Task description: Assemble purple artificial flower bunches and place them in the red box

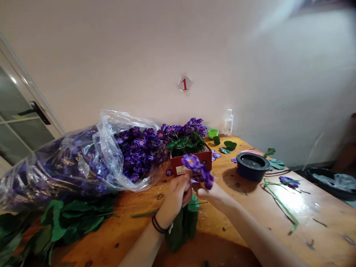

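Forearms [146, 246] are overhanging the surface [230, 226]. Left hand [180, 189] is pinching purple flowers [194, 165] between fingers; right hand's [206, 193] finger state is not showing clearly. Work appears partway: red box [175, 163] filled, bag [108, 148] holding more.

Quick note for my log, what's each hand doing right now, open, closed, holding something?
Left hand: closed, holding flowers.
Right hand: up against the same flowers; open or closed, can't tell.

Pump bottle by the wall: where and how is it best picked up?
Probably by the body of the pump bottle, below its pump top, from the front right: it stands upright, with the wall behind and the green bowl to its left.
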Available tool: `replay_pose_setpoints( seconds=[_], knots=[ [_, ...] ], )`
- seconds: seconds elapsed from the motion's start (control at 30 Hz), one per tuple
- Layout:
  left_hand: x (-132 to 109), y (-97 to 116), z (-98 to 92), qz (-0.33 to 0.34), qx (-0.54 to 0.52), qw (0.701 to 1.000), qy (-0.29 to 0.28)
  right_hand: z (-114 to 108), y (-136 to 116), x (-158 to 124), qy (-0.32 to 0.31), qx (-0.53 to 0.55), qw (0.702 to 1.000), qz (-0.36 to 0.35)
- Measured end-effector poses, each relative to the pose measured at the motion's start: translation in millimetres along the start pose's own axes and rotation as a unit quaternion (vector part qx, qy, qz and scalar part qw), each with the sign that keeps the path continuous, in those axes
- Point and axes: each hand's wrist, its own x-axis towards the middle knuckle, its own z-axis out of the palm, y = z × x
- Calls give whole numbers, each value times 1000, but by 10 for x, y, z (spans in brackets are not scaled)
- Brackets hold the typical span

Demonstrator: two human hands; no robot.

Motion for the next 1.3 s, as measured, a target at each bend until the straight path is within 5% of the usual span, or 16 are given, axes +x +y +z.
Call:
replay_pose_setpoints(
  seconds=[0.23, 0.4, 0.6, 0.73, 0.83, 0.87, 0.93, 1.0, 1.07, 1.17, 1.3],
  knots=[
    [-38, 9, 88, -151, -108, 972, -146, 110, -187, -21, 113, 75, 990, -47],
    [-30, 39, 40, -193, -171, 950, -176, 96, -296, -55, 98, 55, 993, -48],
    [-4, -60, 52, -269, -226, 917, -189, 107, -265, -35, 199, 20, 979, -31],
    [-24, -80, 100, -219, -133, 953, -160, 103, -259, -35, 211, 20, 977, -18],
    [-48, -77, 106, -89, 125, 981, -115, 48, -295, -34, 213, 11, 977, -11],
    [-55, -80, 100, -31, 250, 963, -97, 16, -314, -32, 214, -3, 977, -12],
    [-65, -104, 84, 56, 484, 869, -81, -63, -350, -22, 220, -52, 974, -27],
    [-71, -154, 75, 69, 631, 766, -104, -149, -366, -5, 238, -123, 962, -49],
    [-71, -224, 82, 44, 698, 703, -134, -225, -347, 20, 259, -195, 943, -75],
    [-54, -332, 109, 6, 733, 663, -152, -304, -286, 44, 271, -280, 914, -111],
    [-25, -391, 112, -31, 742, 655, -142, -444, -366, -15, 278, -328, 897, -102]
  ],
)
